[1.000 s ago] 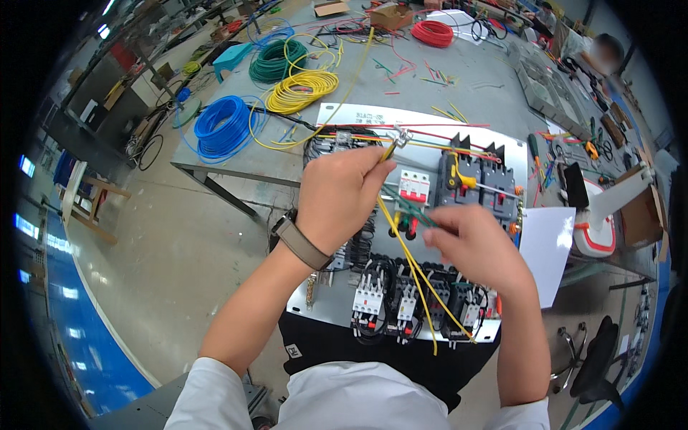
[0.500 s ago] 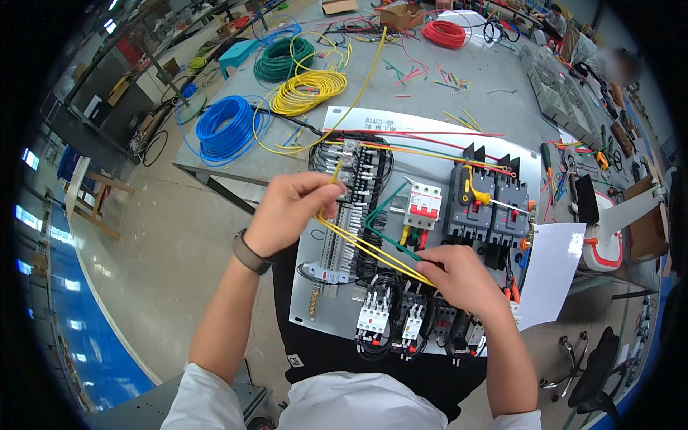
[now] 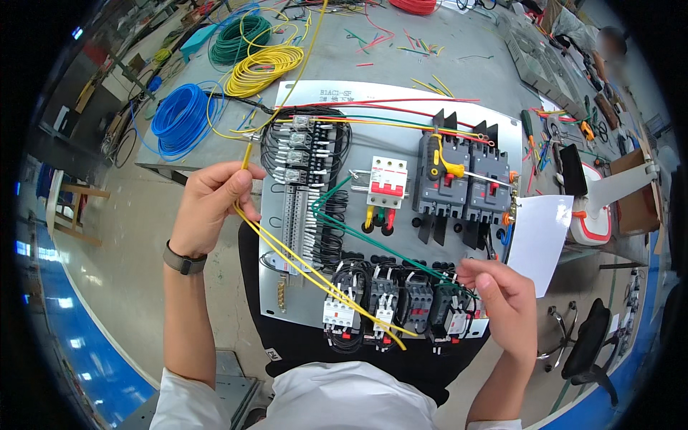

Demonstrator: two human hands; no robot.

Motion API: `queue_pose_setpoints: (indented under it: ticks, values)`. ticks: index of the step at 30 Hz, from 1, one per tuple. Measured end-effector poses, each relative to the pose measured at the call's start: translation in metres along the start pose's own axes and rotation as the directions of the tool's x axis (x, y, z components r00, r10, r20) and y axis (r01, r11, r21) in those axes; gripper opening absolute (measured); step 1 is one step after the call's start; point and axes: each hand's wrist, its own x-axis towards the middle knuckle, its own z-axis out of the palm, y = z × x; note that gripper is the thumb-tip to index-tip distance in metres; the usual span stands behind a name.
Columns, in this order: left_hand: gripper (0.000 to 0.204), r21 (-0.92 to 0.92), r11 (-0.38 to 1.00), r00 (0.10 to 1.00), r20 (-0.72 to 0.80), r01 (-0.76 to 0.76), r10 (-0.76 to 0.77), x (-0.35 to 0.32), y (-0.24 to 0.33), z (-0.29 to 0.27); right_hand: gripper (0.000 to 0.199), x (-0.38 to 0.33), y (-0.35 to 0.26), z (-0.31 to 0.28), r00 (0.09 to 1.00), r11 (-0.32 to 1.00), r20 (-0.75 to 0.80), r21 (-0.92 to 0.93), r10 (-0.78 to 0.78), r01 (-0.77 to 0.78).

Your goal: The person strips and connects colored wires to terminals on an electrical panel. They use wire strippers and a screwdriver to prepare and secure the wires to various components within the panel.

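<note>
Head view: the left hand (image 3: 211, 208) grips yellow wires (image 3: 308, 272), fingers closed around them, beside a grey control panel (image 3: 401, 215) on the table (image 3: 430, 64); the wires cross the contactors (image 3: 390, 304) toward the right hand (image 3: 502, 297), fingers pinched on green wires (image 3: 373, 240).

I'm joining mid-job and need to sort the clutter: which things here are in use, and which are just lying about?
In use:
left hand gripping yellow wires
right hand at the row of black contactors
grey metal panel

Lying about:
blue wire coil
green wire coil
white paper sheet
</note>
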Motion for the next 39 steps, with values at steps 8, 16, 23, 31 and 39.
queue_pose_setpoints:
  ticks: [8, 16, 23, 31, 39]
  values:
    - [0.032, -0.217, 0.976, 0.999, -0.026, 0.031, -0.038, 0.012, -0.005, 0.028, 0.025, -0.034, 0.013, -0.008, 0.983, 0.999, -0.179, -0.031, -0.045, 0.04]
    - [0.024, -0.357, 0.926, 0.993, 0.051, 0.118, -0.107, 0.035, 0.009, 0.073, 0.048, -0.031, -0.028, 0.02, 0.927, 0.956, 0.308, -0.13, -0.214, 0.264]
    - [0.033, -0.367, 0.926, 0.994, -0.018, 0.093, -0.108, 0.035, -0.003, 0.087, 0.041, -0.025, -0.02, 0.028, 0.958, 0.911, 0.256, -0.353, -0.127, 0.215]
    - [0.04, 0.199, 0.964, 0.982, -0.033, -0.175, 0.186, 0.024, -0.033, 0.092, 0.026, -0.005, -0.004, -0.002, 0.995, 0.913, 0.095, -0.401, -0.031, 0.067]
    - [0.044, 0.299, 0.947, 0.993, 0.007, -0.117, 0.12, 0.011, -0.024, 0.091, 0.019, 0.011, 0.012, 0.003, 0.996, 0.856, 0.0, -0.511, -0.086, 0.074]
